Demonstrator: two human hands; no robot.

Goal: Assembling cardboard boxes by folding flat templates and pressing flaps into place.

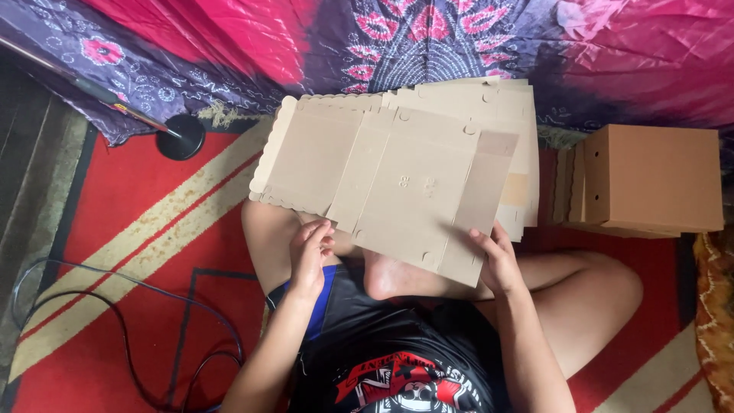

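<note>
Over the crossed legs, right hand (498, 264) pinched the near edge of a flat unfolded cardboard sheet (397, 183), left hand (310, 252) fingers curled at its lower edge, grip unclear.

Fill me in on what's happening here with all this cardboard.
A person sits cross-legged on a red rug, holding a flat, unfolded box blank over their lap. The left hand grips its near edge and the right hand holds a side flap. More flat blanks are stacked beyond it, and folded boxes sit to the right. A black cable loops across the rug on the left.
</note>
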